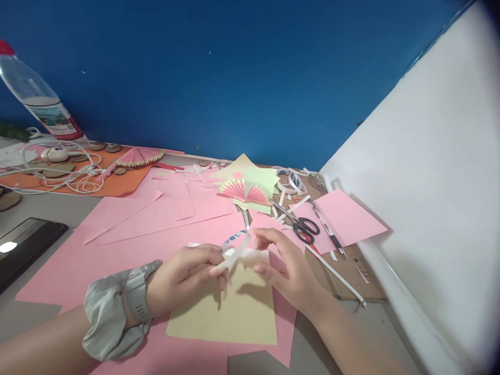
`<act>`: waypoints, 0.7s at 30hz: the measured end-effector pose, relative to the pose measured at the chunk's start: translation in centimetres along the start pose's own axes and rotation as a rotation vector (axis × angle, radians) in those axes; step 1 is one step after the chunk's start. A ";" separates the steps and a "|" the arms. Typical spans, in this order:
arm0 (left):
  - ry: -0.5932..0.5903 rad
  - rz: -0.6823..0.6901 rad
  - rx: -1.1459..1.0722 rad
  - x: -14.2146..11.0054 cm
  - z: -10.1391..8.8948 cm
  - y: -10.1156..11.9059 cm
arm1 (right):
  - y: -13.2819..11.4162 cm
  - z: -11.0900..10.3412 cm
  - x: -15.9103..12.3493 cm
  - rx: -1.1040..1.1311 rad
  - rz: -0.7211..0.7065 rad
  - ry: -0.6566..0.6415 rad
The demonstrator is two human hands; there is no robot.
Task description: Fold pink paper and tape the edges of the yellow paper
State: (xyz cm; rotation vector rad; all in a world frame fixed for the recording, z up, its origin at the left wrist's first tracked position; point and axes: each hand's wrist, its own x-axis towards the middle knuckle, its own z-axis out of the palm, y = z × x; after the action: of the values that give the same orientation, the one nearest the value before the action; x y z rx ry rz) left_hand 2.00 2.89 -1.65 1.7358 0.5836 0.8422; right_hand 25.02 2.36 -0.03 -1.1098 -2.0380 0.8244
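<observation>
My left hand [193,273] is closed on a roll of tape [239,252], a white ring with blue print on its inner side, tilted above the pale yellow sheet. Close by on the right, my right hand [287,265] has its thumb and forefinger apart; its other fingertips are blurred beside the roll, and no object shows clearly in its grasp. Under both hands lies the pale yellow paper [230,323], on top of large pink sheets [128,260]. Just beyond them, a pleated pink paper fan piece [246,191] rests on pale green and yellow paper.
Black-handled scissors [307,229], a pen [328,229] and a pink sheet [347,219] lie to the right, by the white wall. More tape rolls [291,181] are behind. At left are a phone [29,250], tangled white cable [84,179], a bottle [47,107] and another folded fan [138,156].
</observation>
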 end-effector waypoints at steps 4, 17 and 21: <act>-0.037 0.198 0.162 0.3 0.0 0.4 | 0.0 0.0 0.2 0.022 0.076 0.045; -0.111 0.175 0.323 0.6 0.0 0.6 | 0.6 0.4 0.2 -0.350 -0.240 0.124; -0.127 0.164 0.304 0.7 0.0 0.7 | 0.7 0.3 0.1 -0.398 -0.295 0.131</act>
State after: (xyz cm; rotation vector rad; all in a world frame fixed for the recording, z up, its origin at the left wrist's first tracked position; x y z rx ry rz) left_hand 2.44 3.20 -0.82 2.1207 0.5081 0.7784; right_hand 25.03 2.74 -0.71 -0.9996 -2.2376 0.1973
